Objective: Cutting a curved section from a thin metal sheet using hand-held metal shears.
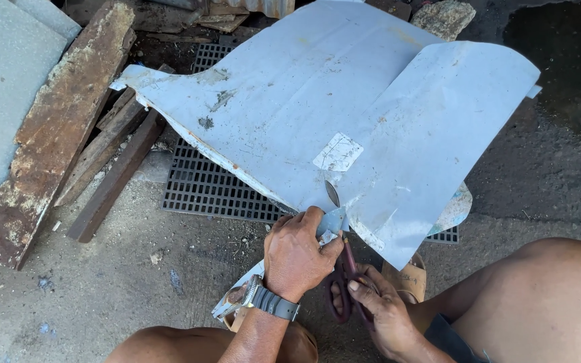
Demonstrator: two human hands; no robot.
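Head view, hands grip metal sheet [344, 121] and snips [345, 282], grate [203, 185], planks [112, 168] beside.

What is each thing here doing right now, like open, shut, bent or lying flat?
Metal sheet: partly cut, the right part curling up.
Snips: blades open in the cut, handles gripped.
Left hand: pinching the sheet's cut edge.
Right hand: closed round the snips' handles.
Wristwatch: strapped on the left wrist.
Floor grate: lying flat under the sheet.
Rusty beam: lying on the ground.

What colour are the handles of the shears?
Dark red, almost maroon, on the shears; seen in the head view.
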